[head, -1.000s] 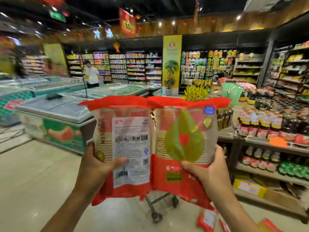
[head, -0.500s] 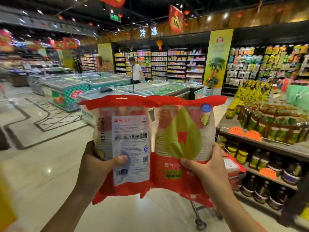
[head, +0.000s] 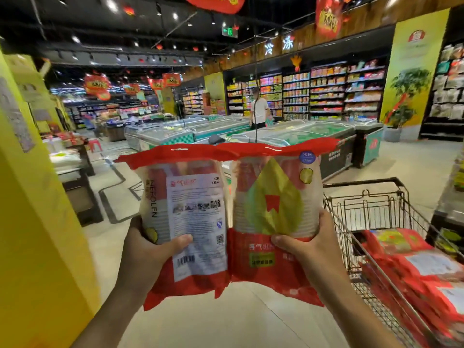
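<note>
I hold two red-and-clear packs of paper cups side by side, upright, at chest height. My left hand (head: 148, 257) grips the left pack (head: 185, 217), whose white label with a barcode faces me, thumb across the label. My right hand (head: 308, 249) grips the right pack (head: 273, 209), which shows a yellow-green leaf with a red mark, thumb on its front. The two packs touch along their inner edges.
A wire shopping cart (head: 371, 209) stands at my right with more red packs (head: 421, 270) in it. A yellow pillar (head: 32, 234) rises close on my left. Chest freezers (head: 301, 134) and a person in a white shirt (head: 258, 109) are ahead; stocked shelves line the back wall.
My view has swung left: the jar shelves at right have gone out of view, the cart and yellow pillar have come into view. Both hands keep the same hold on the packs.
</note>
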`<move>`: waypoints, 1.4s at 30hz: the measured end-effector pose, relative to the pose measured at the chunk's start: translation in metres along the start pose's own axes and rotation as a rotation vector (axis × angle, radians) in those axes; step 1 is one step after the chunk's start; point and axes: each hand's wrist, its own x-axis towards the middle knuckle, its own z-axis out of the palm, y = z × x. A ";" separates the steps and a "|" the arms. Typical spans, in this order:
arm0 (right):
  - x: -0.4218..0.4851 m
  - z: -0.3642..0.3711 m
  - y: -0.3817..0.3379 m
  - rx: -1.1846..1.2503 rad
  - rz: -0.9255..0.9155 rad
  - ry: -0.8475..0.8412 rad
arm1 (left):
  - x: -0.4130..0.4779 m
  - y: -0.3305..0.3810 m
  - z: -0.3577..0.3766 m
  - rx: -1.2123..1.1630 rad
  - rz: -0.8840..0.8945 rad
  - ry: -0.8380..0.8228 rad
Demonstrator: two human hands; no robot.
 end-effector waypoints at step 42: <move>0.404 -0.100 0.183 -0.264 0.164 0.945 | 0.433 -0.177 0.554 -0.222 -0.105 -1.013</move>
